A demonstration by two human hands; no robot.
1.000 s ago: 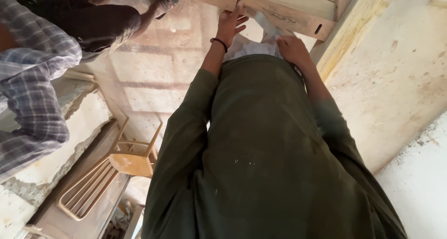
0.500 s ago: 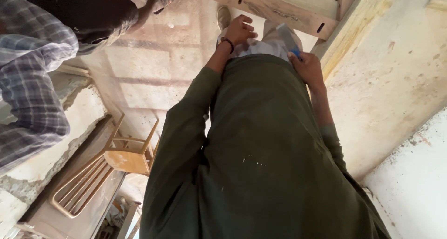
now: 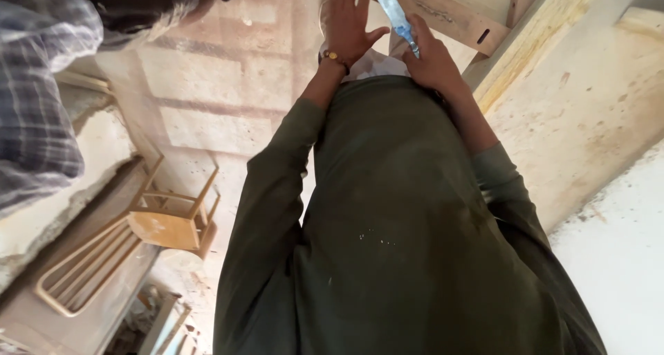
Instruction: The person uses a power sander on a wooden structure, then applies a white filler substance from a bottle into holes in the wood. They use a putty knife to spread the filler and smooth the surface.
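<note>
While the head camera looks down over a dark green long-sleeved shirt (image 3: 408,223), both of the person's hands are raised toward the top of the frame. The left hand (image 3: 349,23) is released, palm flat and fingers spread, gripping nothing; a beaded bracelet (image 3: 335,58) circles its wrist. It sits just beside a pale cloth (image 3: 373,66) that shows between the two wrists, though I cannot tell whether the palm actually touches anything beneath it.

The right hand (image 3: 432,58) is closed around a slim blue-and-white object (image 3: 400,13), flat and elongated, which sticks up out of the fist toward the top edge. Its exact kind is not clear from this view; it may be a small packet or a tube. That object lies directly in front of a light wooden frame (image 3: 456,13) with a small dark slot in its side, and a broad wooden plank (image 3: 526,58) runs diagonally just to the right of it.

At the upper left, another person's checked sleeve (image 3: 38,85) and dark garment (image 3: 131,2) enter the view, well apart from the hands. Lower left, a small wooden stool (image 3: 173,220) lies tipped on its side near a wooden slatted rack (image 3: 83,272). The ground is pale, dusty concrete (image 3: 207,113), and a whitish wall surface (image 3: 615,258) fills the lower right.
</note>
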